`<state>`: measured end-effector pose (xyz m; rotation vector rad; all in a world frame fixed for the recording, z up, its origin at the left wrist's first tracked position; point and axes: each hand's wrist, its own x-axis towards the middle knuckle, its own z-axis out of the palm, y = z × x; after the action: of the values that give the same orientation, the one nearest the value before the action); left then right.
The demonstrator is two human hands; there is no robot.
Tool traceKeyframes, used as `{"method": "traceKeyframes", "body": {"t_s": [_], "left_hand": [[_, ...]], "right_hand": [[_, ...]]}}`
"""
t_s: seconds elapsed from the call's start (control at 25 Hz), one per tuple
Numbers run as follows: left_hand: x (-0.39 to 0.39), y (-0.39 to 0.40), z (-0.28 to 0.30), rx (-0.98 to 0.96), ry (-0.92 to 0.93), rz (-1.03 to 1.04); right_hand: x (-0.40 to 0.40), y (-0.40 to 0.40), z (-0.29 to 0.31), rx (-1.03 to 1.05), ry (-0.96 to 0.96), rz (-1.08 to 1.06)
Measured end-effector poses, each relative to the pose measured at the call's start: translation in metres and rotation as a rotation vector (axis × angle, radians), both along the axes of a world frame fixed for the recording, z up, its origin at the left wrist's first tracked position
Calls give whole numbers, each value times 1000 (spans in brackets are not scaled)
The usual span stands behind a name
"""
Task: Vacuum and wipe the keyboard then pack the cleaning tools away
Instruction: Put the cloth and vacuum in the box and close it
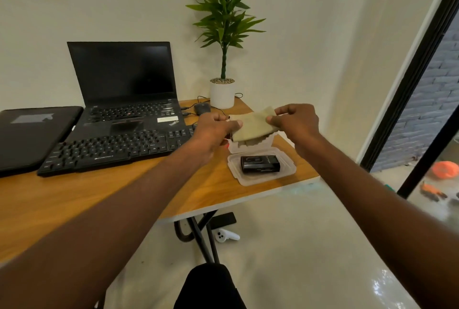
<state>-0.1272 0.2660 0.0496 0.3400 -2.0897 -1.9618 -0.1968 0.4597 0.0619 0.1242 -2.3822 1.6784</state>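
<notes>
**Cloth Held Above Open Container, Both Hands Pinching**

Cloth (252,123): beige, folded, being held in the air over the right end of the wooden table (74,199). Being pinched at its left edge by the left hand (211,129), thumb on top, fingers curled beneath. Being pinched at its upper right corner by the right hand (295,122), thumb and forefinger closed on the fabric. Hanging slack between the two grips, lower edge zigzag-cut and lying just above a white container (250,146), partly hidden behind the cloth.

Clear plastic tray (285,174): sitting near the table's right edge, just in front of the white container. Holding a small black device (260,164); silver lettering on its top, too blurred for reading.

Keyboard (116,148): black, lying left of the hands, right end passing behind the left hand. Bearing small white branding on the front edge, not legible with certainty.

Laptop (126,90): black, standing open behind the keyboard, screen dark. Showing a "ThinkPad" mark at the palm rest's right corner and a white sticker beside it, text unreadable.

Black closed case (32,134): lying at far left, carrying a grey patch.

Mouse (202,108): dark, resting behind the left hand, cable trailing toward a white pot (222,96) holding a green plant (226,10).

White handheld controller (226,236): lying on the floor beside the table legs.
</notes>
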Motion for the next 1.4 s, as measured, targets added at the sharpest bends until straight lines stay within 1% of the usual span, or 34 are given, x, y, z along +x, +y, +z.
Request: {"method": "traceKeyframes", "body": {"t_s": [0.08,0.2,0.28,0.4,0.44,0.48,0.56,0.64,0.68,0.72,0.8,0.88,0.96,1.04,1.2,1.28,1.32,1.4], "left_hand": [[-22,-7,6,-23,-17,68],[-55,-15,4,-159,-20,149],[-70,-20,-2,-349,-41,161],[-77,-23,-15,-740,-93,120],[-78,-23,-19,-859,-105,111],[-77,-24,-23,-929,-103,104],[-73,-24,-29,-943,-57,91],[-65,-26,-36,-921,-21,67],[-60,-27,-40,-899,-8,48],[-52,-28,-43,-863,14,29],[-36,-28,-47,-765,66,-4],[-21,-23,-54,-703,112,-13],[-11,-17,-63,-720,138,-4],[-8,-15,-71,-792,152,-8],[-11,-16,-76,-901,185,-16],[-10,-14,-78,-919,192,-25],[-11,-14,-78,-914,199,-25],[-11,-15,-77,-880,204,-19]], "right_hand": [[-18,-12,8,29,36,-10],[-47,-27,5,127,30,-50],[-61,-33,-2,234,27,-53],[-71,-34,-14,482,16,-13],[-71,-33,-18,546,39,-16],[-68,-32,-21,578,79,-26],[-55,-29,-24,539,185,-2],[-30,-21,-24,457,284,111],[-17,-15,-23,468,315,193],[-4,-7,-21,523,312,290],[14,7,-21,736,208,470],[20,17,-25,924,116,562],[20,21,-31,985,91,571],[21,22,-30,953,120,568],[11,22,-13,683,260,511],[-3,13,-4,598,314,461],[-13,5,-2,589,319,431],[-35,-11,-2,655,289,383]]}}
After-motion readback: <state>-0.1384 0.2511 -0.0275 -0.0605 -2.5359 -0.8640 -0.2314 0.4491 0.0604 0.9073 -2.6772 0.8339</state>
